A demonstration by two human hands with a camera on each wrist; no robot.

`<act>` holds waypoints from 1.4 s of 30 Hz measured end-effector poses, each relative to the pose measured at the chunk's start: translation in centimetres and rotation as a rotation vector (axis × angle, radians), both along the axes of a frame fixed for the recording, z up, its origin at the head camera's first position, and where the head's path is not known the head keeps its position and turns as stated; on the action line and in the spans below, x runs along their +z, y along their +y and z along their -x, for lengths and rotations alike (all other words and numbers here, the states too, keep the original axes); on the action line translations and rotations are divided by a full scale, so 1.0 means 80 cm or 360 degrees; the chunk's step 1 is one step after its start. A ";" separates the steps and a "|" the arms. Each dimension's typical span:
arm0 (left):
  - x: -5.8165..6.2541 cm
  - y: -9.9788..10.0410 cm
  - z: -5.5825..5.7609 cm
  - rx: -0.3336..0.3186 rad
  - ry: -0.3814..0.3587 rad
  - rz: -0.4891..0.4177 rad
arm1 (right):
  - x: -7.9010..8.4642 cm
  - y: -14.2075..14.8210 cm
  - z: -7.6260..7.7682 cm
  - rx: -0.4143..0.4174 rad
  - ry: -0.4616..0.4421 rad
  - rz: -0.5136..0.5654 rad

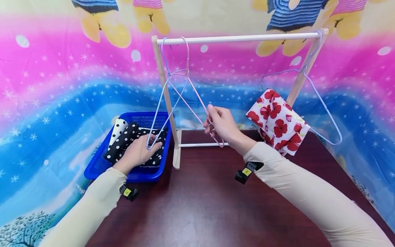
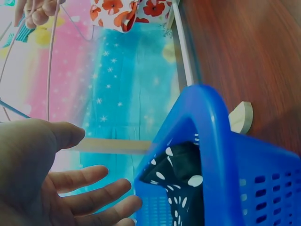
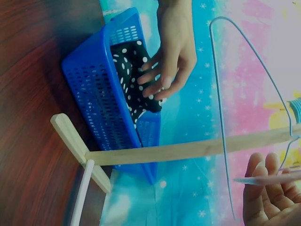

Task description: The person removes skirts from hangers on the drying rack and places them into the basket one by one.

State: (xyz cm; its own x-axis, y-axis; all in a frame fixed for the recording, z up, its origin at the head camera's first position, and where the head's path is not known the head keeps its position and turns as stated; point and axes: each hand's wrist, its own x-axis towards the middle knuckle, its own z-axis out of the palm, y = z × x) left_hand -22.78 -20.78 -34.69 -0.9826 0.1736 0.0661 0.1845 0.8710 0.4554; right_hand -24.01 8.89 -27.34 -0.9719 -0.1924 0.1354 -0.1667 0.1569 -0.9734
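Observation:
My right hand holds the lower part of a pink hanger, whose hook hangs on the rack's top bar. Close beside it a light blue hanger hangs from the same bar, with no cloth on it. My left hand is over a blue basket, fingers spread and relaxed with nothing gripped in the left wrist view. Beneath that hand lies black cloth with white dots. Whether the fingertips touch the cloth I cannot tell.
At the rack's right end, a purple-blue hanger carries a white cloth with red flowers. White cloth with black dots lies in the basket too. The wooden rack post stands beside the basket on a dark table.

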 end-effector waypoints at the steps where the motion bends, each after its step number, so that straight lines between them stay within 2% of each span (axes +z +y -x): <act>1: 0.000 0.001 -0.001 0.0009 -0.0007 -0.0016 | 0.000 0.002 0.000 -0.0008 0.0001 0.0006; 10: -0.003 0.009 -0.014 -0.0011 0.0025 -0.0063 | 0.002 0.010 -0.002 -0.0007 0.0038 0.0062; 13: -0.002 0.012 -0.017 -0.0013 -0.0006 -0.0101 | 0.001 0.013 -0.003 -0.0008 0.0085 0.0070; 20: -0.007 0.020 -0.024 -0.0037 0.0000 -0.0043 | -0.002 0.024 -0.005 -0.0018 0.0229 -0.0023; 23: -0.010 0.023 -0.028 -0.0032 -0.0006 -0.0063 | -0.004 0.029 -0.004 -0.0050 0.0269 -0.0041; 27: -0.011 0.027 -0.033 -0.0034 -0.0021 -0.0125 | -0.008 0.038 -0.002 -0.0086 0.0284 -0.0057; 32: -0.013 0.035 -0.038 -0.0059 -0.0042 -0.0133 | -0.014 0.047 0.001 -0.0105 0.0257 -0.0037; 42: -0.014 0.051 -0.047 -0.0109 -0.0020 -0.0233 | -0.029 0.069 0.000 -0.0180 0.0194 -0.0022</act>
State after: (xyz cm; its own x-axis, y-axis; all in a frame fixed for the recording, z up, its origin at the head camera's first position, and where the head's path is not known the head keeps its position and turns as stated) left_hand -19.05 -16.74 -35.81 -0.9698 0.2294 0.0832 0.2344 0.7806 0.5794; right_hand -24.00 14.45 -29.65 -0.9640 -0.0852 0.2520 -0.2641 0.1949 -0.9446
